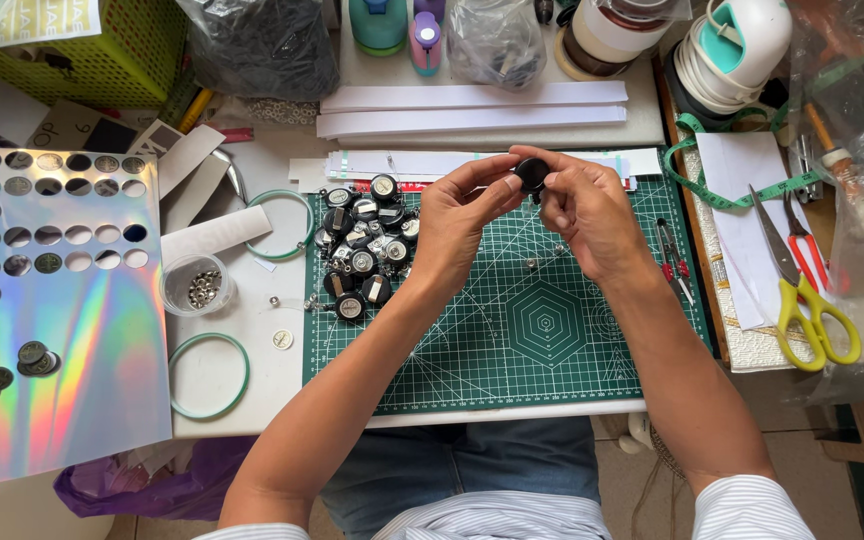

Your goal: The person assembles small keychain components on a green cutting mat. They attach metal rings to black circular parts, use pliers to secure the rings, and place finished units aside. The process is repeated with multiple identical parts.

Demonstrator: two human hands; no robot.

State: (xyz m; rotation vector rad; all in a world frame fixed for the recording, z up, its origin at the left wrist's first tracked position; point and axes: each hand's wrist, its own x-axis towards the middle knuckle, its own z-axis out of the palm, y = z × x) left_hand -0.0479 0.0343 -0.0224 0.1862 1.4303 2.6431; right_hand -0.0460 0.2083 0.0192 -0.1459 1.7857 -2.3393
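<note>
At centre frame, above the green cutting mat (512,340), both hands — left hand (457,225), right hand (587,210) — pinch one small black round part (531,175); a loose grip could drop it into the pile of similar parts (364,245).

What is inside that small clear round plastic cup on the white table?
The small clear round plastic cup holds a little heap of small shiny metal pieces. What lies beneath the heap is covered.

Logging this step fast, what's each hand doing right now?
Left hand: fingers pinching the small round black disc.
Right hand: fingers closed on the same disc.
</note>
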